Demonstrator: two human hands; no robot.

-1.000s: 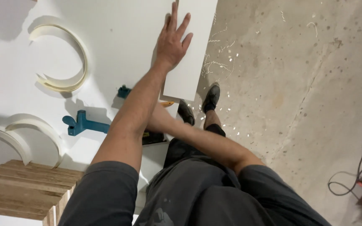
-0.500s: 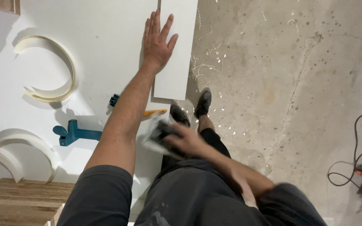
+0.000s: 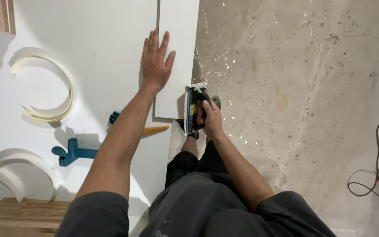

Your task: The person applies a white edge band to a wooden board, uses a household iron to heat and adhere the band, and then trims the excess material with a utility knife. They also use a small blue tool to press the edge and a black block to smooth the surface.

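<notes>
I see my left hand [image 3: 155, 66] spread flat, pinning the narrow white panel [image 3: 177, 52] on the worktop [image 3: 88, 39] | my right hand [image 3: 209, 118] clasps the edge trimmer [image 3: 194, 109] against the panel's near right corner | progress: trimming looks barely begun, long edge untouched

Table top, far left: open white surface lay bare beyond the curled edge-banding strip [image 3: 51, 87].
Table, near edge: blue clamp [image 3: 73, 152], pencil [image 3: 154, 129] and wooden block [image 3: 18, 217] crowded the way.
Right of the panel [image 3: 178, 48]: floor [image 3: 294, 87] open, cable [image 3: 376, 162] far right.
</notes>
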